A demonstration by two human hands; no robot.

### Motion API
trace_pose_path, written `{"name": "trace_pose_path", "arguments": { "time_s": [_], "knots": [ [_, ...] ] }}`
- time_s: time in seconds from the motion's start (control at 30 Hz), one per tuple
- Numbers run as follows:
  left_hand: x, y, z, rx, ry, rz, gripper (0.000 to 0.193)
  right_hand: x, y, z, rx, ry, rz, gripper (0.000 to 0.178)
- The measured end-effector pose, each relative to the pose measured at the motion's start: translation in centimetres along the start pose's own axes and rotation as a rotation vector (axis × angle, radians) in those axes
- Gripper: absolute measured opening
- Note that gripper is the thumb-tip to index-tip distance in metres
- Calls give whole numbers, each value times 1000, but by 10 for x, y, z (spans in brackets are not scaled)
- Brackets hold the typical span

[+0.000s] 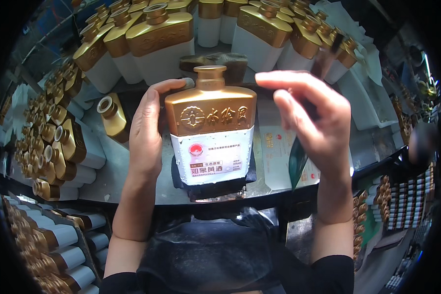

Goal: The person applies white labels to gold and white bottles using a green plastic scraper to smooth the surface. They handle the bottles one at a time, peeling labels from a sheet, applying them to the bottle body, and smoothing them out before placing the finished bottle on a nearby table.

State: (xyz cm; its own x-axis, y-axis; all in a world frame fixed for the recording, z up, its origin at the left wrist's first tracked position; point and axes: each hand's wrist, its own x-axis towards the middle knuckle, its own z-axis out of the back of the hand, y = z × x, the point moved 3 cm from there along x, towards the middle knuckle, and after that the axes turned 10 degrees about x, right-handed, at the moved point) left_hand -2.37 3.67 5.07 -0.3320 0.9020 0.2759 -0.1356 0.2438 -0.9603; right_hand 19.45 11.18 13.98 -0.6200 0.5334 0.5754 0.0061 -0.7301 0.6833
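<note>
A flat-shouldered bottle [211, 142], gold above and white below with a printed front, stands upright on a dark holder [215, 190] in front of me. My left hand [149, 117] is curved round its left side, the forefinger reaching behind the gold shoulder; a pale cover is on that fingertip. To the right of the bottle, apart from it, my right hand [311, 117] is raised with forefinger and thumb stretched out. Its other fingers are folded round what looks like a brush [297, 164], with a green handle end pointing down and a brownish end pointing up. The grip itself is mostly hidden.
Printed transfer sheets [274, 171] lie on the metal bench right of the holder. A gold-topped bottle [113, 117] lies tilted at the left. Many similar bottles [157, 41] line the back, with more stacked [59, 142] at the left. Crates of bottles [59, 240] flank me.
</note>
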Motion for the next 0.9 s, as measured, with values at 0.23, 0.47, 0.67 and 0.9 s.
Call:
{"name": "trace_pose_path", "arguments": {
  "time_s": [0.23, 0.47, 0.67, 0.9],
  "knots": [
    [5, 3, -2, 14, 48, 12, 59, 75, -41, -6, 8, 458, -139, 27],
    [-13, -52, 1, 628, 66, -537, 56, 88, -33, -12, 21, 606, -201, 23],
    [-21, -70, -11, 1090, 133, -578, 33, 85, -8, -9, 4, 685, -247, 25],
    [-8, -42, 1, 502, -21, -348, 48, 73, 3, -9, -10, 634, -118, 16]
  ]
}}
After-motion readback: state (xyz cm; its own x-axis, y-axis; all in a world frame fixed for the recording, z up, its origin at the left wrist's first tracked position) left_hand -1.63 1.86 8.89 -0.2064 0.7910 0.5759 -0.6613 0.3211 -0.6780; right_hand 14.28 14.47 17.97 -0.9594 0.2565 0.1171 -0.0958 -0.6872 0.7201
